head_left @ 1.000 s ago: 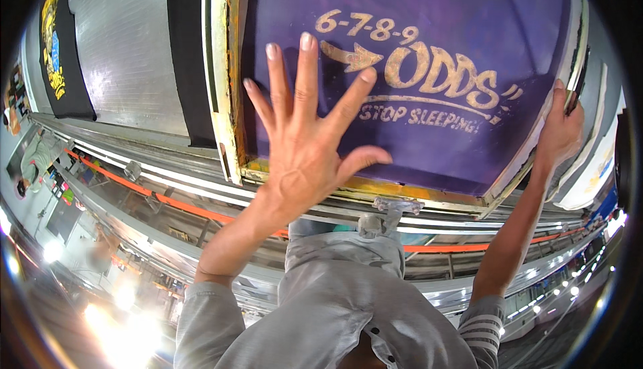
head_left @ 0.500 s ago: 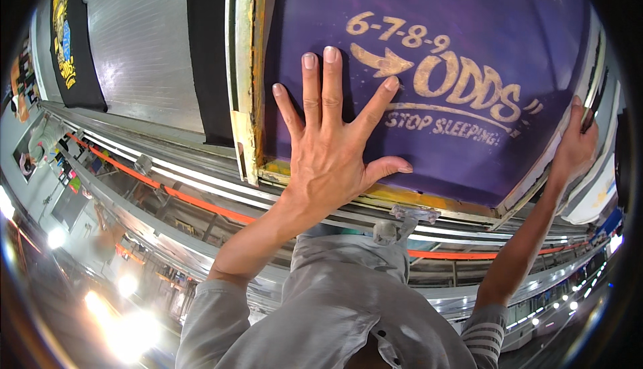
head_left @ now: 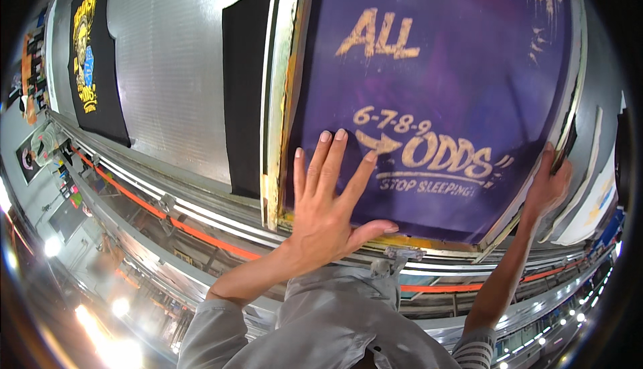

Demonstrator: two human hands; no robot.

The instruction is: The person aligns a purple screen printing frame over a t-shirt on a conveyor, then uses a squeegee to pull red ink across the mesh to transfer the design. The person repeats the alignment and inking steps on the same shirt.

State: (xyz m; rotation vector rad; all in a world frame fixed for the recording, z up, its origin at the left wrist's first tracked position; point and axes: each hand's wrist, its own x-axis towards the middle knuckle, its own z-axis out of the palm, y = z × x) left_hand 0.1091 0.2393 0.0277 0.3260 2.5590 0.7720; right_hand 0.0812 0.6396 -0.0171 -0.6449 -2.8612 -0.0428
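Note:
A screen-printing frame (head_left: 284, 101) with purple mesh (head_left: 469, 88) lies in front of me, pale lettering and an arrow shape showing on it. My left hand (head_left: 325, 211) rests on the near left part of the mesh, palm down with fingers spread, just left of the lowest lettering. At the frame's right side my right hand (head_left: 550, 185) is closed around the edge, thumb on top; its other fingers are partly hidden. What lies beneath the mesh cannot be seen.
To the left, a black shirt (head_left: 107, 101) with a yellow and blue print lies on a grey metal platen (head_left: 167, 67). Metal rails and an orange bar (head_left: 214, 238) run along the near side. A clear clamp-like knob (head_left: 405, 253) sits at the frame's front edge.
The view has shifted, so the frame and both hands appear lower and more of the mesh's far part shows. Both hands keep nearly the same places on the frame.

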